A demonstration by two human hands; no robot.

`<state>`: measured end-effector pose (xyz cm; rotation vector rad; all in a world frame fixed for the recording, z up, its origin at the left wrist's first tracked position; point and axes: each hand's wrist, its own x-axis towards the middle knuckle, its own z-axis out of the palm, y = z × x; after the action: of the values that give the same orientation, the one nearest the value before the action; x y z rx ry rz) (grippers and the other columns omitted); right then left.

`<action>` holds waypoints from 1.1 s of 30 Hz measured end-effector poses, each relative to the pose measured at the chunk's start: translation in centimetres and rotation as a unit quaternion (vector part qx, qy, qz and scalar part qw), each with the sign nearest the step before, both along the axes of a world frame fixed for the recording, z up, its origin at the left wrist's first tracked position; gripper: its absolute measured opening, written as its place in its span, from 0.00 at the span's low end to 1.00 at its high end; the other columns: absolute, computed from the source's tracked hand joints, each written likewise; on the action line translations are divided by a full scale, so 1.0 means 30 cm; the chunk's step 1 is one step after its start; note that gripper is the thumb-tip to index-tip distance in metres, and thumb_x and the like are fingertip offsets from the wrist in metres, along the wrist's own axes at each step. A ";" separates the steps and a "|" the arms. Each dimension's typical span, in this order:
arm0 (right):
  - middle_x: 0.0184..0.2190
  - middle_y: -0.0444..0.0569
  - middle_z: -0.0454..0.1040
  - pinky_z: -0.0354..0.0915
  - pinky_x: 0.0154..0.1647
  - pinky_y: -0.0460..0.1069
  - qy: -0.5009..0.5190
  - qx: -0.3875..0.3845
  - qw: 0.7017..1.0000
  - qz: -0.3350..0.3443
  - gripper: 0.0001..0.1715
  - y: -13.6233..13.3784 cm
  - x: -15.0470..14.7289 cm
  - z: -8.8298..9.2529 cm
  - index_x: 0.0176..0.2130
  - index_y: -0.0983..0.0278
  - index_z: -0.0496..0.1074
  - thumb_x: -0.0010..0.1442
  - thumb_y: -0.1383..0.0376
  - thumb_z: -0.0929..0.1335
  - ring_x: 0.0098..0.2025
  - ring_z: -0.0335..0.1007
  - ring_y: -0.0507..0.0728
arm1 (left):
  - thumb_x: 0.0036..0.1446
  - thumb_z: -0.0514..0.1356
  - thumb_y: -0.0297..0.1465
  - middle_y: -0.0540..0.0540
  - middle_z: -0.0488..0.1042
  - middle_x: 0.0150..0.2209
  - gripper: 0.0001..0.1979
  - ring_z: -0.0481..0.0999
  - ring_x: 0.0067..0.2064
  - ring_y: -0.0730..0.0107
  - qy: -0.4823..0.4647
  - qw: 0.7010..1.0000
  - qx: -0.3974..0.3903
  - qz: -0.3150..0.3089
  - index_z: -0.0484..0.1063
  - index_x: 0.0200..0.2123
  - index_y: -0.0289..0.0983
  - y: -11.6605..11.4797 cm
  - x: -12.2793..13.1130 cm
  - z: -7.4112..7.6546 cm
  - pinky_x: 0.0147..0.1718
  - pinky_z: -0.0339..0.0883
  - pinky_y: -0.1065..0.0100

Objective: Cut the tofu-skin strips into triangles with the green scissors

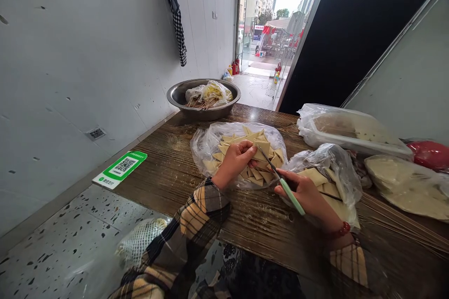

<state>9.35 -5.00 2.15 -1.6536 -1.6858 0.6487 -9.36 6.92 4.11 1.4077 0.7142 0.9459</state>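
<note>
My left hand (235,160) is closed in a pinch on a pale triangular tofu-skin piece (261,149), over a clear plastic bag (206,145) heaped with the same triangles. My right hand (308,196) is wrapped round a green-handled tool (292,195) whose thin dark blade points up-left toward the pinched piece. Another plastic bag (336,163) with larger tan sheets lies just right of that hand. Both wrists wear plaid sleeves, and a red bead bracelet (339,231) is on the right one.
A metal basin (182,96) with a bag and skewers stands at the table's far end. A bag-wrapped white tray (351,131), a red object (430,154) and a bagged pale sheet (407,187) fill the right side. Thin bamboo skewers (403,224) lie near the right edge. A wall runs along the left.
</note>
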 end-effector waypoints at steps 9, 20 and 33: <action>0.42 0.55 0.82 0.71 0.47 0.59 0.015 0.013 1.000 0.001 0.32 0.003 -0.006 0.010 0.55 0.66 0.75 0.54 0.53 0.72 0.43 0.77 0.65 | 0.53 0.63 0.40 0.52 0.71 0.23 0.13 0.72 0.21 0.75 0.021 0.999 0.006 -0.024 0.70 0.31 0.35 -0.006 0.003 0.006 0.21 0.65 0.73; 0.48 0.55 0.80 0.70 0.50 0.60 0.046 0.018 0.999 0.013 0.29 0.006 -0.004 0.009 0.54 0.66 0.76 0.56 0.55 0.71 0.46 0.77 0.67 | 0.53 0.62 0.40 0.53 0.69 0.24 0.13 0.71 0.20 0.76 0.026 0.999 0.005 -0.046 0.68 0.30 0.35 -0.002 0.006 -0.011 0.20 0.65 0.74; 0.19 0.38 0.65 0.57 0.16 0.45 0.260 -0.004 0.963 -0.075 0.36 0.008 0.004 -0.005 0.56 0.68 0.71 0.55 0.51 0.72 0.17 0.57 0.48 | 0.53 0.62 0.39 0.50 0.72 0.26 0.12 0.72 0.25 0.74 -0.028 0.993 0.042 0.107 0.72 0.34 0.35 0.036 -0.030 0.008 0.22 0.64 0.74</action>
<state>9.48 -4.75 2.01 -1.4357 -1.1709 0.9196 -10.25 7.99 4.35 1.3917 0.8018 1.1897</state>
